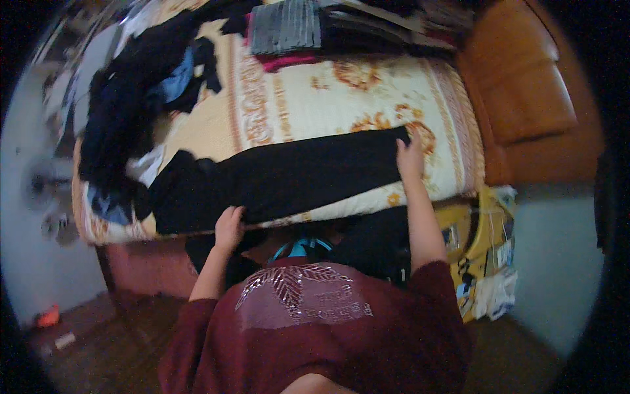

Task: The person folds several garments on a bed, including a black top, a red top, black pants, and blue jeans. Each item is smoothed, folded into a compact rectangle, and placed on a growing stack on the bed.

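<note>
A pair of black trousers, seemingly doubled lengthwise, lies across the near part of a bed with a floral cover. My right hand grips the narrow end of the trousers at the right, thumb on top. At the near edge, left of the middle, my left hand has its fingers closed on the black cloth. The wide, rumpled end of the trousers spreads out to the left of my left hand.
Dark clothes with a blue garment lie heaped on the left. Folded grey clothes rest on a pink cloth at the far side. A brown leather seat stands right; below it is a yellow stand holding small items.
</note>
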`<state>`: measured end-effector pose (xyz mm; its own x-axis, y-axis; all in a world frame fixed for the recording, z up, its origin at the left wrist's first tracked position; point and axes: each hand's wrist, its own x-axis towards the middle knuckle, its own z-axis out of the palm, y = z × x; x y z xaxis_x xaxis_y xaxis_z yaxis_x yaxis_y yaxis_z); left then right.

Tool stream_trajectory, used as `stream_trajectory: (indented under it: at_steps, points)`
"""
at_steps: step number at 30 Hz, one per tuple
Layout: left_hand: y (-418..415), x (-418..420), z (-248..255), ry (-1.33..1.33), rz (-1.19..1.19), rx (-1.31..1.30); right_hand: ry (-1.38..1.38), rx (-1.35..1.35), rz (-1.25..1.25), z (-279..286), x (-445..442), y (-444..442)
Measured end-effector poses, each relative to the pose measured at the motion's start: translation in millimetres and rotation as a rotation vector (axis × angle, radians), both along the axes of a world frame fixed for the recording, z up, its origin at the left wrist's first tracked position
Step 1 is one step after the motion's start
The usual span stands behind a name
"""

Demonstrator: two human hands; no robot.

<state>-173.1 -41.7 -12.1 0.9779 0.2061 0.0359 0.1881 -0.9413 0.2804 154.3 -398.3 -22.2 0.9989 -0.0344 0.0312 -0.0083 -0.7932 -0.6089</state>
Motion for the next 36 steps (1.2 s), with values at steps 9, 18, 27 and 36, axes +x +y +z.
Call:
stream_trajectory:
  at_steps: [9, 18, 27, 36]
  points:
    - [15, 3, 8, -0.206, 0.118, -0.250, -0.250, -0.403, 0.124, -52, 0, -31]
    - [110, 88, 28, -0.086, 0.987, -0.043, 0.361, 0.079, 0.184, -61, 21, -94]
    - [175, 45, -8, -0.714, 1.007, -0.312, 0.366, -0.158, 0.188, -73, 32, -119]
    - [166, -104, -34, -1.150, 1.192, -2.013, -0.587, -0.846, -0.024, -13, -64, 11]
